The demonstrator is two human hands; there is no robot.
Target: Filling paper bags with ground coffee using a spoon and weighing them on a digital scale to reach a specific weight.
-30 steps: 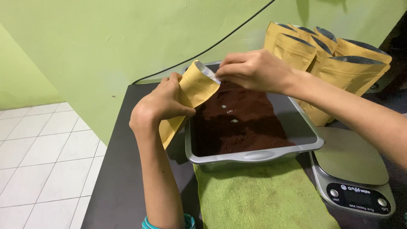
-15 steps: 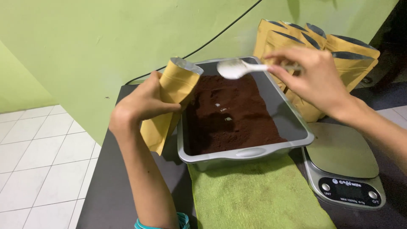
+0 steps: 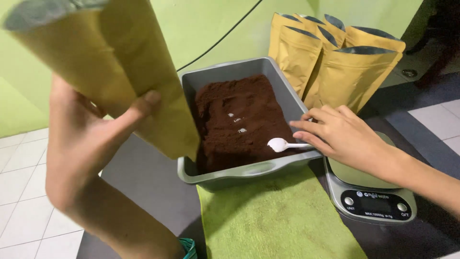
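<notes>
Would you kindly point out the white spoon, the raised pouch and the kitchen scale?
white spoon (image 3: pixel 279 144): head view, on its bowl.
raised pouch (image 3: pixel 120 62): head view, on its front panel.
kitchen scale (image 3: pixel 357 173): head view, on its weighing plate.

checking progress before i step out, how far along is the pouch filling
Early. Done: pouches stand opened behind the tray, apparently unfilled; I cannot see inside. In hand: the left hand holds one open pouch up; the right hand holds a white spoon over the brown powder. Left: scooping; nothing sits on the scale.
</notes>
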